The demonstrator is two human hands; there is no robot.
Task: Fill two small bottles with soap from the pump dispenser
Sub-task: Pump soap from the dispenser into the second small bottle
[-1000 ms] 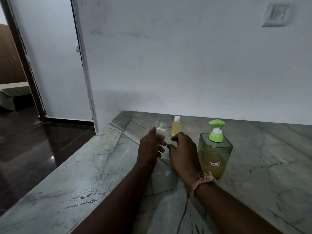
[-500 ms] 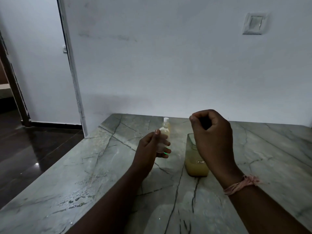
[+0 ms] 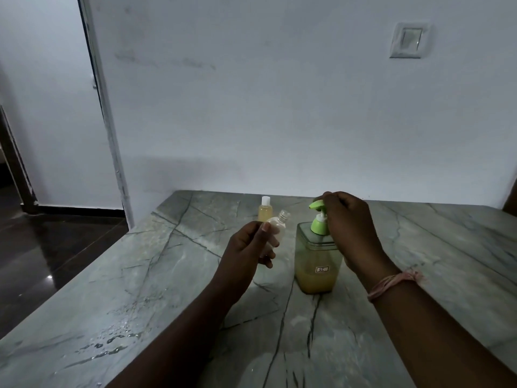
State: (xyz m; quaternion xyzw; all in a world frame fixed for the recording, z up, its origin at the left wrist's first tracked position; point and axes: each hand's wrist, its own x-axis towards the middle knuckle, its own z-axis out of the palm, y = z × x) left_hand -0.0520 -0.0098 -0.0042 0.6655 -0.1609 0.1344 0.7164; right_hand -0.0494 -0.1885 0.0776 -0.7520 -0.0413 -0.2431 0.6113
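Note:
My left hand (image 3: pixel 246 252) holds a small clear uncapped bottle (image 3: pixel 277 226), tilted with its mouth toward the pump spout. A square green-tinted dispenser (image 3: pixel 317 261) with yellow soap in its lower part stands on the marble counter (image 3: pixel 167 275). Its green pump head (image 3: pixel 319 217) is under the fingers of my right hand (image 3: pixel 351 231), which rests on the spout's top. Behind my left hand stands a second small bottle (image 3: pixel 265 210), white-capped and full of yellow soap.
A white wall runs along the counter's far edge, with a light switch (image 3: pixel 407 43) high on the right. The counter's left edge drops to a dark glossy floor (image 3: pixel 42 261) by a doorway. Water drops (image 3: pixel 112 343) lie near the front left.
My left hand lifted the clear bottle off the counter and tilted it toward the pump. My right hand rose from the counter and came down onto the pump head.

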